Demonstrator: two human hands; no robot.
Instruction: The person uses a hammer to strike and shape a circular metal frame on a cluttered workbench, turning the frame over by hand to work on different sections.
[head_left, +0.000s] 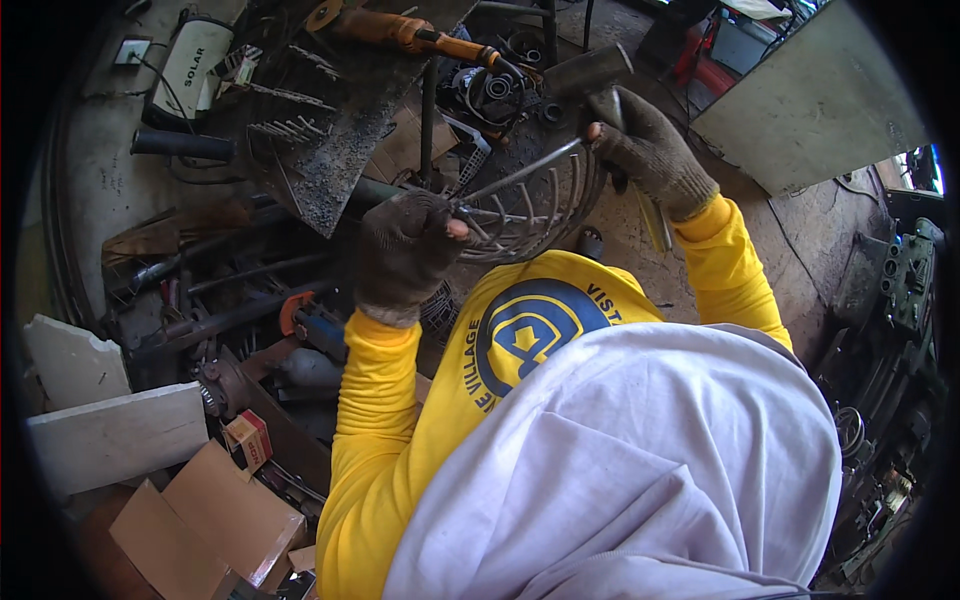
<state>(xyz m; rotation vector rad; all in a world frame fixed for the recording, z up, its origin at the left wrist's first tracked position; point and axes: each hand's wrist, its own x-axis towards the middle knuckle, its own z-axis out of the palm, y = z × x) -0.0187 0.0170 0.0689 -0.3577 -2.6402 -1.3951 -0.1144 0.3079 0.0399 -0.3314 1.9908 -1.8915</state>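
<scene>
Both my hands wear dark knitted gloves with bare thumb tips. Between them is a rounded metal frame [535, 232] with several bent prongs, like part of a wire basket. A thin straight metal rod [520, 174] runs across its top from hand to hand. My left hand [408, 250] is closed at the rod's lower end, against the frame's left side. My right hand [655, 152] is closed at the rod's upper end, beside the frame's far right rim; its fingertips are partly hidden. A grey metal cylinder [588, 72] lies just beyond the right hand.
A gritty metal worktable [345, 130] stands ahead on the left, bearing an orange power tool [415, 36] and loose rods. Metal scrap and an orange-and-blue clamp-like tool [312, 318] crowd the left. An open cardboard box [215, 515] sits lower left. Machinery [905, 275] lines the right.
</scene>
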